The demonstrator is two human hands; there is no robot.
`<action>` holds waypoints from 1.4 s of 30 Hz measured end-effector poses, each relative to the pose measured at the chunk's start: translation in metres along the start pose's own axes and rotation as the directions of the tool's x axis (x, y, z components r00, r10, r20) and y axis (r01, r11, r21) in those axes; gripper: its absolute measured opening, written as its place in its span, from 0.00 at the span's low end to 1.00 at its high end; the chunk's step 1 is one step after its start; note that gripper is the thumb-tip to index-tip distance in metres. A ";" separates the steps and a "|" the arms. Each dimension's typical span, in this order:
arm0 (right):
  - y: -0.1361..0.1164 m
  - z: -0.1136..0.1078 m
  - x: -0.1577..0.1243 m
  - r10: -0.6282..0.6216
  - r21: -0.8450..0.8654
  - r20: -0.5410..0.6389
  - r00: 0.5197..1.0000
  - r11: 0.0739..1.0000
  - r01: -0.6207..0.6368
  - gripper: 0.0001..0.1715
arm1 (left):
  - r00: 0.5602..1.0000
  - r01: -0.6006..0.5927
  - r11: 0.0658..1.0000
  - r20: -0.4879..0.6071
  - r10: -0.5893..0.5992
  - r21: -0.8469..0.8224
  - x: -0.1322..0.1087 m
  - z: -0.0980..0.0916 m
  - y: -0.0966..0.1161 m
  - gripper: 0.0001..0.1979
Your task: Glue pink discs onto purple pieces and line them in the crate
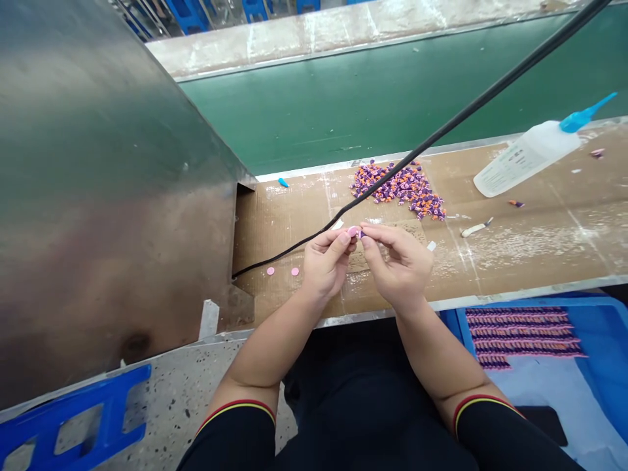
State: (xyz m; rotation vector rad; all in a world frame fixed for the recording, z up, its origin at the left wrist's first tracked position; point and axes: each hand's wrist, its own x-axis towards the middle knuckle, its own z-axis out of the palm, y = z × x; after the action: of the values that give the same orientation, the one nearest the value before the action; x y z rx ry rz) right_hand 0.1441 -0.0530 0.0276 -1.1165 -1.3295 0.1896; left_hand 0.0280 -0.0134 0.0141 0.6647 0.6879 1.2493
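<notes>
Between the fingers of my left hand (328,261) is a small pink disc (352,231), held near the middle of the cardboard-covered bench. My right hand (400,261) pinches a small purple piece (362,234) close against the disc; whether the two touch is hard to make out. Two more pink discs, a left one (271,271) and a right one (295,271), lie flat to the left of my hands. Beyond my fingers is a heap of small purple, orange and pink pieces (400,186).
A black cable (417,147) crosses diagonally above the bench. At the right stand a white squeeze bottle (524,157) with a blue nozzle and a small brush-like tool (475,229). A blue tray (606,366) holds rows of assembled pieces. A metal cabinet (122,196) rises at left.
</notes>
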 end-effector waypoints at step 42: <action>0.004 0.004 -0.004 -0.189 -0.124 -0.085 0.978 0.976 0.178 0.11 | 0.934 -0.357 0.880 0.120 0.336 0.313 -0.010 -0.004 -0.012 0.10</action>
State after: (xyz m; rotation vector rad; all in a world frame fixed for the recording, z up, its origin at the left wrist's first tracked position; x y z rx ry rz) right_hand 0.1418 -0.0517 0.0214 -1.0785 -1.3620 -0.0783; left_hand 0.0305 -0.0251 0.0039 1.1411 0.7563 1.4483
